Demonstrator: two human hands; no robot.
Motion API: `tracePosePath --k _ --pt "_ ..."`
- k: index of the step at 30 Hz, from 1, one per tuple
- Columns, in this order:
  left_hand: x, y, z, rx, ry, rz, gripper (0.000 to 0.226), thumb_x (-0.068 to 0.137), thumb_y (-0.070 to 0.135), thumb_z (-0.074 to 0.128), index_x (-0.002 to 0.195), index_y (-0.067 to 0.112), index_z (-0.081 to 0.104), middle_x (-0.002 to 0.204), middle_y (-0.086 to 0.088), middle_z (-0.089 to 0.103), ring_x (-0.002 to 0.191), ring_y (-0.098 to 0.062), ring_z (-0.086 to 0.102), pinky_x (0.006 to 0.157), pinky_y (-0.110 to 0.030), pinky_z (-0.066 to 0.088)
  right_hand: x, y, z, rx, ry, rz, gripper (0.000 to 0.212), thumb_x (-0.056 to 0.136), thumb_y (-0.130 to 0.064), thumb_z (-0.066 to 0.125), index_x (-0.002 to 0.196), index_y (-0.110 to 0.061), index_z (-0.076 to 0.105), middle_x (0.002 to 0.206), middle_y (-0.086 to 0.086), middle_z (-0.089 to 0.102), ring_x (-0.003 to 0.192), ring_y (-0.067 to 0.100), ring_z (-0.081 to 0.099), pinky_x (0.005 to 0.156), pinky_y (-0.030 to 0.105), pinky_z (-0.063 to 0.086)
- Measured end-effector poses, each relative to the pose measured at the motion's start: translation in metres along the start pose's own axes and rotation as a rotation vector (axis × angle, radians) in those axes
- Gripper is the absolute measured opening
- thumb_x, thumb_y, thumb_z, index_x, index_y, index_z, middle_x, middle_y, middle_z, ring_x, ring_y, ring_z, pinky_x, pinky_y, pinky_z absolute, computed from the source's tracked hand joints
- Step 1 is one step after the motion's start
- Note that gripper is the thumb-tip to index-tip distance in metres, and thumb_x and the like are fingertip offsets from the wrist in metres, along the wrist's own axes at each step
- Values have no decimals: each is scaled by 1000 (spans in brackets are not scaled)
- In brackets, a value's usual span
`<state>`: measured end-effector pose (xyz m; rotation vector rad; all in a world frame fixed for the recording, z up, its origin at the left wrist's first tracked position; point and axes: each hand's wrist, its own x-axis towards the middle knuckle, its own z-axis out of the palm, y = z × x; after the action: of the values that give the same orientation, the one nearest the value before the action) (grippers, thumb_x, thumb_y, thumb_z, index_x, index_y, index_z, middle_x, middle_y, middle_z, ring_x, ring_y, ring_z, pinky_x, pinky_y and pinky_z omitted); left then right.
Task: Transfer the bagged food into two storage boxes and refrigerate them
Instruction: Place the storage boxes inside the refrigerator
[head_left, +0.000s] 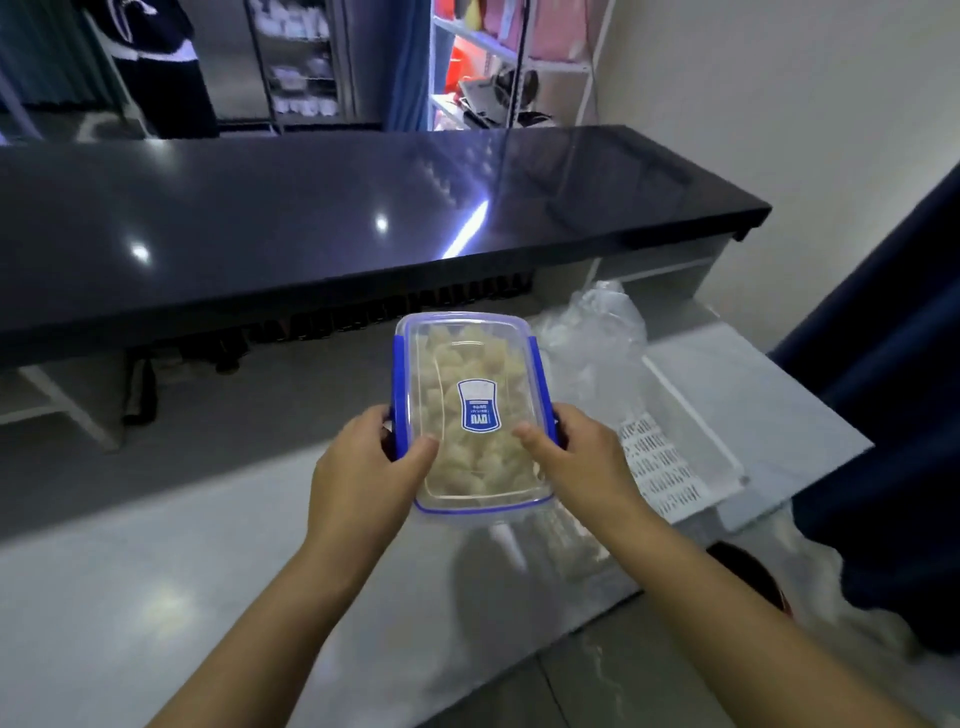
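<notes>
A clear storage box (470, 364) with blue side clips and a blue label on its lid is lifted above the steel counter (156, 571). Pale food pieces fill it and the lid is on. My left hand (363, 467) grips its left side, thumb on the lid. On the opposite side my right hand (576, 457) grips the box, its thumb also on the lid. A crumpled clear plastic bag (597, 338) lies on the counter just behind and right of the box. No second box is in view.
A white perforated tray (691, 441) lies on the counter at the right. A black glossy raised bar top (311, 223) runs across behind the counter. A dark blue curtain (893, 364) hangs at the right. Shelves stand in the background.
</notes>
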<state>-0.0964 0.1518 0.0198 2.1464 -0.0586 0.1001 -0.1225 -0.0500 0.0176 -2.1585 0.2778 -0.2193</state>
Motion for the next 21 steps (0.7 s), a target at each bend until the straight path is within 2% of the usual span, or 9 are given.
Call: tracePosePath --k 3,7,9,11,13,15,16,18,21 --pt "-8 35 30 -21 -62 71 32 78 42 61 106 29 59 89 12 65 72 -3 62 57 -21 49 -14 16 -46 18 75 22 26 81 -56 57 88 -31 61 78 -12 67 65 -1 62 52 12 47" --pt "-30 87 86 7 -177 182 36 80 45 60 111 27 57 83 13 64 68 -1 61 50 -15 43 -44 54 -116 88 169 88 30 83 -54 58 100 -30 61 90 -13 69 77 -2 66 64 23 57" --pt "-48 114 120 22 -243 226 37 79 47 58 110 28 57 80 14 64 67 -1 61 51 -18 46 -66 78 -154 118 223 129 38 81 -56 59 106 -27 60 96 -9 70 83 4 68 70 31 59" --pt "-71 140 155 23 -321 251 36 80 48 58 111 29 56 78 15 64 68 0 63 56 -27 54 -91 105 -194 141 270 168 41 80 -56 60 108 -26 60 98 -6 70 86 9 68 73 37 59" --pt "-98 164 192 15 -398 279 36 81 47 59 112 30 56 79 16 65 70 0 63 62 -34 57 -119 132 -234 137 325 192 30 83 -52 61 103 -30 61 91 -12 71 82 3 68 69 29 59" --pt "-125 188 229 13 -450 320 37 78 50 58 110 32 57 78 18 65 70 1 63 61 -31 54 -147 158 -273 104 393 207 14 84 -47 62 93 -37 60 79 -25 68 73 -8 64 56 10 51" --pt "-140 199 249 16 -473 344 38 76 51 57 110 33 57 78 18 65 70 3 62 58 -28 52 -161 172 -292 86 420 225 9 85 -45 62 89 -38 58 74 -29 66 71 -12 62 51 6 46" --pt "-170 220 288 -2 -536 375 40 76 52 56 110 32 57 81 18 65 70 4 62 56 -24 51 -187 203 -327 65 462 273 9 86 -44 61 90 -36 59 73 -24 66 70 -12 62 49 5 44" --pt "-214 245 341 -38 -643 404 36 75 53 56 106 34 56 79 21 64 69 9 62 50 -11 47 -223 247 -374 15 517 348 23 85 -46 60 98 -28 63 84 -13 69 72 -4 64 56 13 48"
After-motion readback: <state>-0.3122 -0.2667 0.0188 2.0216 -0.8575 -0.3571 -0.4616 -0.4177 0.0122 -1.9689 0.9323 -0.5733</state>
